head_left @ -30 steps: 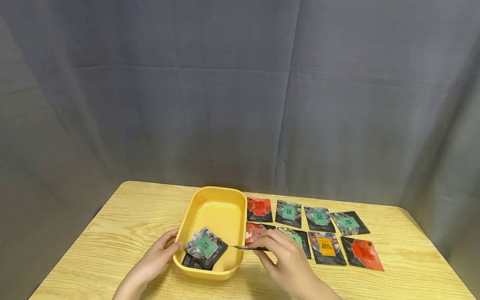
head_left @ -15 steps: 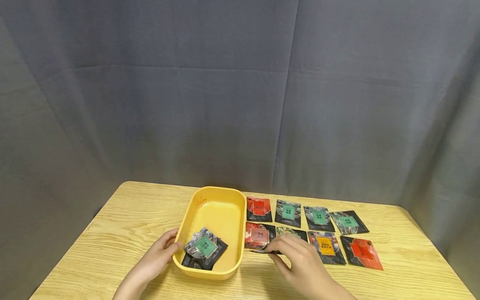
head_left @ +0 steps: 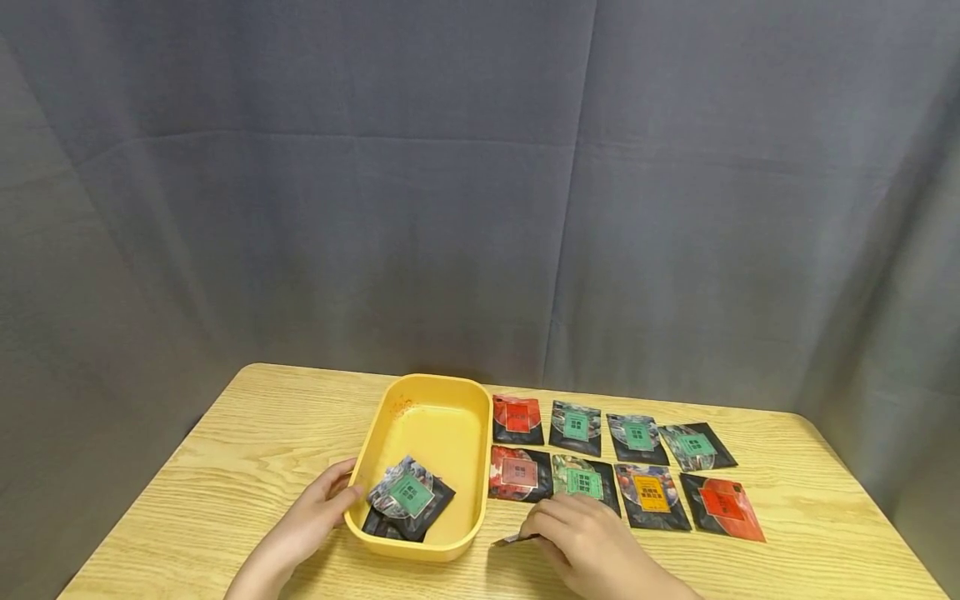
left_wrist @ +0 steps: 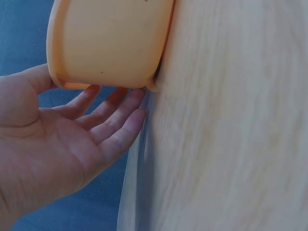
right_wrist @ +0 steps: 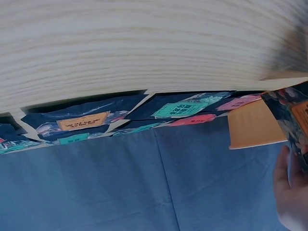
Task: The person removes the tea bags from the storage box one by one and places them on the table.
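My left hand (head_left: pixel 318 508) holds the yellow plastic bin (head_left: pixel 483 467) at its left side. In the left wrist view, the thumb of that hand (left_wrist: pixel 72 130) hooks over the rim of the bin (left_wrist: pixel 110 48) and the fingers lie against the outside wall. Inside the bin, at the near end, dark packets (head_left: pixel 408 496) overlap, the top one with a green label. My right hand (head_left: pixel 577 533) pinches another packet (head_left: pixel 513 540), seen edge-on just above the table. The right wrist view shows an orange label on this held packet (right_wrist: pixel 288 113), above the fingers of my right hand (right_wrist: pixel 291 192).
Two rows of flat packets lie right of the bin, including a red-labelled one (head_left: pixel 517 419), a pink-labelled one (head_left: pixel 519 473), an orange-labelled one (head_left: pixel 652 497) and a red one (head_left: pixel 722 507). Grey curtain (head_left: pixel 450 208) hangs behind the wooden table (head_left: pixel 292 417).
My right hand has brought the pinched packet from beside the bin wall, first rightward over the lower row, then toward the near table edge. My left hand and the bin stay put.
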Action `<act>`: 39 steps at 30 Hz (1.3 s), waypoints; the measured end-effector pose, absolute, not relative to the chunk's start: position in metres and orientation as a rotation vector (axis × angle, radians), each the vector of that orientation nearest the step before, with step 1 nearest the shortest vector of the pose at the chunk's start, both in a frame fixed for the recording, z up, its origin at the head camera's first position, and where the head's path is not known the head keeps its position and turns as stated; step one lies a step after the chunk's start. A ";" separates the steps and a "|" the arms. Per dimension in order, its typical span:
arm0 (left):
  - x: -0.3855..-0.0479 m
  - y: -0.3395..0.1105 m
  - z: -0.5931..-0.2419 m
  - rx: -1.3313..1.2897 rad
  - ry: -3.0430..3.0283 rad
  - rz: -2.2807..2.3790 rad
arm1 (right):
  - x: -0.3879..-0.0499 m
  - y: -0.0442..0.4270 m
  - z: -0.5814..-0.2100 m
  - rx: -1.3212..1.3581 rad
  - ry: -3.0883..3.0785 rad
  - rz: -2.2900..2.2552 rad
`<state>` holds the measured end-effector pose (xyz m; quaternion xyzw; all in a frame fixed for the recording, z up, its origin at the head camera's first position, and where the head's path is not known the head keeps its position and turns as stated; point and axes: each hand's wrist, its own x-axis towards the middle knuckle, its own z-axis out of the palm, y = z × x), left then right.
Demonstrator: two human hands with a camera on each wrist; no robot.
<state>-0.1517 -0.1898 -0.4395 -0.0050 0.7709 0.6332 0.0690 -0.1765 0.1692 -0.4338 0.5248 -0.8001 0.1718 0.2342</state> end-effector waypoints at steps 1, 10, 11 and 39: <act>-0.152 -0.190 -0.440 -0.016 2.321 1.905 | -0.177 0.169 -0.435 1.445 -2.192 0.437; -0.151 -0.191 -0.440 -0.013 2.321 1.915 | -0.175 0.163 -0.441 1.498 -2.184 0.219; -0.151 -0.191 -0.440 -0.010 2.321 1.915 | -0.175 0.163 -0.442 1.502 -2.198 0.210; -0.151 -0.188 -0.441 -0.036 2.344 1.907 | -0.170 0.152 -0.447 1.431 -2.576 -0.014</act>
